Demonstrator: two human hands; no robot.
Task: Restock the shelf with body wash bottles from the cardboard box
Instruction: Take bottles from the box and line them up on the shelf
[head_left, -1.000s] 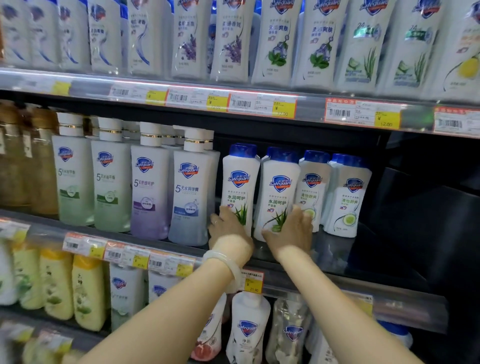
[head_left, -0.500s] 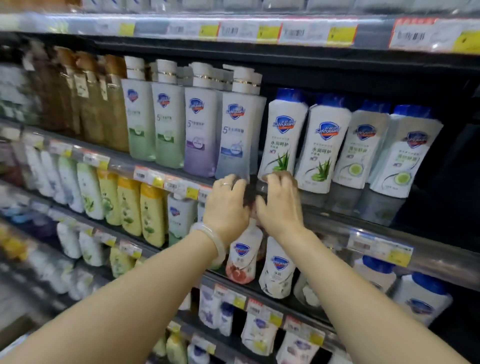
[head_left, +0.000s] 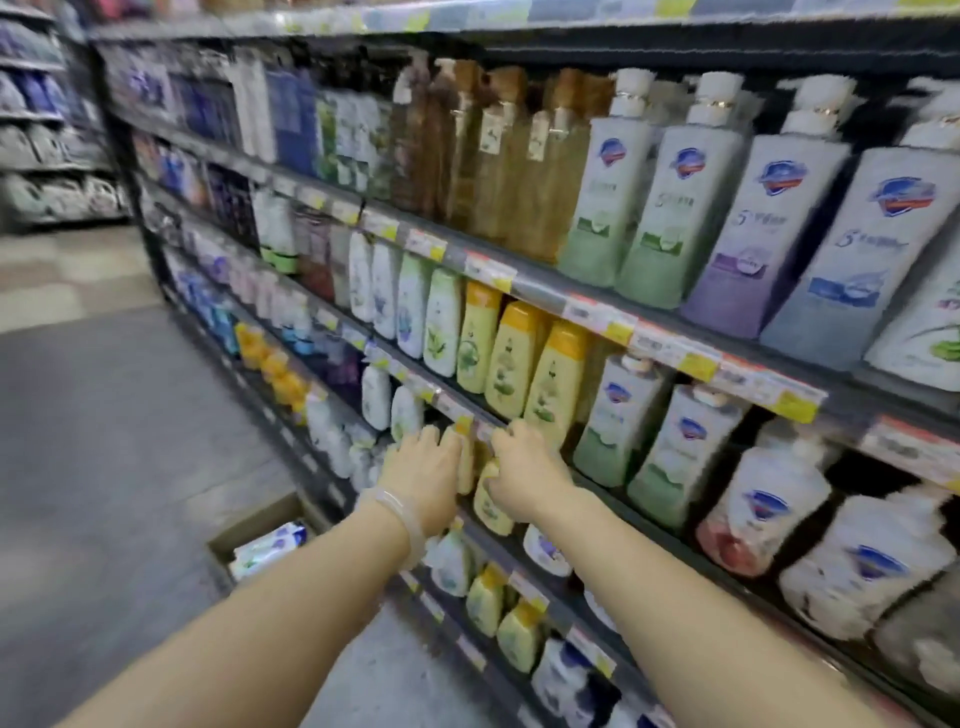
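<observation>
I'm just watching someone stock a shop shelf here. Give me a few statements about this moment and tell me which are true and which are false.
1. Both hands are stretched out in front of the shelves. True: the left hand and right hand are side by side near a shelf edge.
2. The cardboard box sits on a shelf. False: it stands on the floor at the foot of the shelving.
3. The box is empty. False: at least one package shows inside.
4. A pale bracelet is on the left wrist. True.
5. The yellow-capped bottles stand on the top shelf. False: they are one shelf below the tall white-capped pump bottles.
</observation>
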